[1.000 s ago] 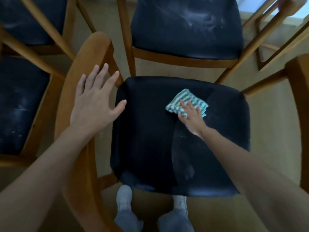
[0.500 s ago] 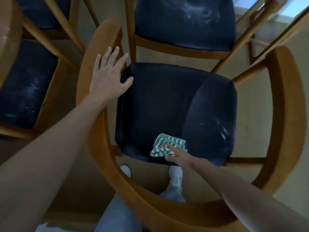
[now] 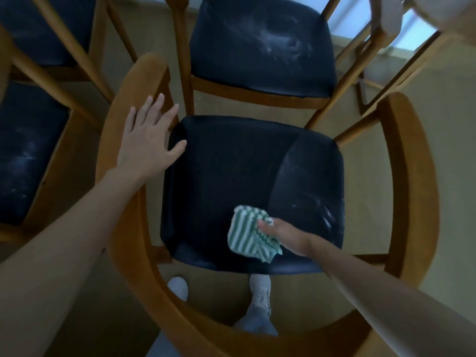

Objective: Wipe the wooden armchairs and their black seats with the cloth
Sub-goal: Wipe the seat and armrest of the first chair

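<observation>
A wooden armchair with a curved arm rail (image 3: 409, 176) stands right below me, and its black seat (image 3: 231, 176) fills the middle of the view. The seat's right part still shows pale dusty streaks; its left part looks dark. My right hand (image 3: 286, 237) presses a green and white striped cloth (image 3: 248, 234) flat on the seat near its front edge, fingers mostly under or on the cloth. With fingers spread, my left hand (image 3: 148, 140) rests on the chair's left arm rail, its thumb touching the seat's corner.
Another armchair with a dusty black seat (image 3: 260, 45) stands just beyond. Two more dusty black seats (image 3: 25, 150) sit at the left. My feet in pale shoes (image 3: 260, 292) stand on the beige floor under the chair's back rail.
The cloth under my right hand went from mid-seat toward the near edge, and has since shifted slightly right and up. My left hand stays on the arm rail.
</observation>
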Demonstrator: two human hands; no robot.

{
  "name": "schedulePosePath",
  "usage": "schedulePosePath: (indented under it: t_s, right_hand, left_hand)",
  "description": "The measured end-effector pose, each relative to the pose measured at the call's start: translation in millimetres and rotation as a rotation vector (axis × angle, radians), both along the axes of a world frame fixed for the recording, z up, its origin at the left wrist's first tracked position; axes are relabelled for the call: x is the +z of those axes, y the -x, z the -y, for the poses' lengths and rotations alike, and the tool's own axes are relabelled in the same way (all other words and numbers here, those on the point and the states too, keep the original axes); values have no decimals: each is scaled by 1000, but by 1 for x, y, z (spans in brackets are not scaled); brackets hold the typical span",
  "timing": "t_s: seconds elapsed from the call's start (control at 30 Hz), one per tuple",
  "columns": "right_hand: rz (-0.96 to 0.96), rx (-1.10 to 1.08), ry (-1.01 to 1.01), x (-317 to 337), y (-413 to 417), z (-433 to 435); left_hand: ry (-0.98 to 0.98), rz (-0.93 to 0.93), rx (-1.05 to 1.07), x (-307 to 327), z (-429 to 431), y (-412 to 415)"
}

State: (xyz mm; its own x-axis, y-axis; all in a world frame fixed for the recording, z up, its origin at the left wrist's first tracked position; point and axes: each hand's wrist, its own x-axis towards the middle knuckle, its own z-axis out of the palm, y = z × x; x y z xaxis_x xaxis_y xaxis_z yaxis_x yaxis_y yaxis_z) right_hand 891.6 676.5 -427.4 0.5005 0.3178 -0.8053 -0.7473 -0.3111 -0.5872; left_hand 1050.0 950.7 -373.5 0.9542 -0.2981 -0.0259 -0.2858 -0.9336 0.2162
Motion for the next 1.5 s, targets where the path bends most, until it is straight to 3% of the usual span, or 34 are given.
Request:
schedulePosePath:
  t_s: [0.13, 0.33, 0.4, 0.5, 0.63, 0.9, 1.2, 1.5]
  right_hand:
    - [177, -330, -69, 14, -74, 41]
    - [502, -634, 183, -2, -184, 101]
    - [609, -718, 296, -15, -206, 115]
    - [729, -536, 564, -47, -221, 135]
    - [602, 103, 899, -90, -211, 141]
    - [658, -1, 761, -74, -166, 96]
    - [551, 121, 597, -56, -61, 30]
    - [313, 428, 539, -35, 19, -7]
  left_hand:
    - [-32, 2, 22, 1, 4, -2]
    - [-59, 58, 42, -8, 2, -2]
    - [-85, -10, 53, -22, -6, -11]
    - [-98, -114, 61, -51, -25, -25]
    - [-50, -70, 48, -60, -30, -26]
    - [-73, 3, 50, -17, -1, -10]
    - [-30, -12, 61, 3, 9, -2]
    - [16, -4, -8, 8, 6, 8]
